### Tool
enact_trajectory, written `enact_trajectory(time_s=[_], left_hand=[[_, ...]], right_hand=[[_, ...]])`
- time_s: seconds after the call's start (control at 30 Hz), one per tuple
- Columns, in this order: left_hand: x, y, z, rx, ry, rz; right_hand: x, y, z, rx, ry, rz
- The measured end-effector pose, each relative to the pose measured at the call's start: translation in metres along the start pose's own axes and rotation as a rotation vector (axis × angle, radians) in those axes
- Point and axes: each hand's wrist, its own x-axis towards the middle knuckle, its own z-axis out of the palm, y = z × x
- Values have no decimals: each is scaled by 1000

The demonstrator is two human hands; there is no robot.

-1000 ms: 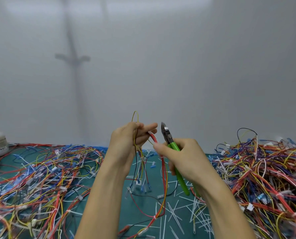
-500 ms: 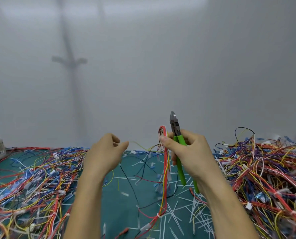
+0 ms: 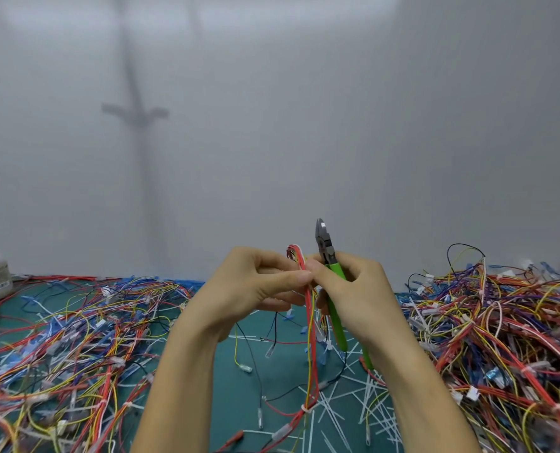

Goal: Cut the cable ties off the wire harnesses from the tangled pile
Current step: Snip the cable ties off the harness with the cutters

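While thin, glossy wires are sprawling in a loose pile [image 3: 76, 338] at the frame's left across the matte green desk [image 3: 226, 387], the left hand [image 3: 255, 286] is pinching a red-and-yellow harness [image 3: 310, 322] at centre. A white cable tie [image 3: 306, 408] is cinching it lower down. The right hand [image 3: 357, 289] is gripping green-handled steel cutters [image 3: 327, 248], left of the denser tangled pile [image 3: 500, 322].

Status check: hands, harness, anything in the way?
Left hand pinches wire harness. Right hand grips green cutters, blades pointing up. White cable tie low on harness, uncut.
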Motion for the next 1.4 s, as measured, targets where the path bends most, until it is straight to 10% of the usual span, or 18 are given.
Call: enact_trajectory(time_s=[0.3, 0.63, 0.9, 1.4], left_hand=[[1, -1, 3, -245, 78, -1], [5, -8, -5, -306, 193, 64], [10, -10, -4, -355, 321, 121], [8, -9, -3, -226, 243, 170]], right_hand=[[3, 4, -3, -340, 115, -53], [2, -6, -8, -195, 313, -106], [-10, -14, 9, -511, -169, 10], [-11, -14, 10, -533, -161, 19]])
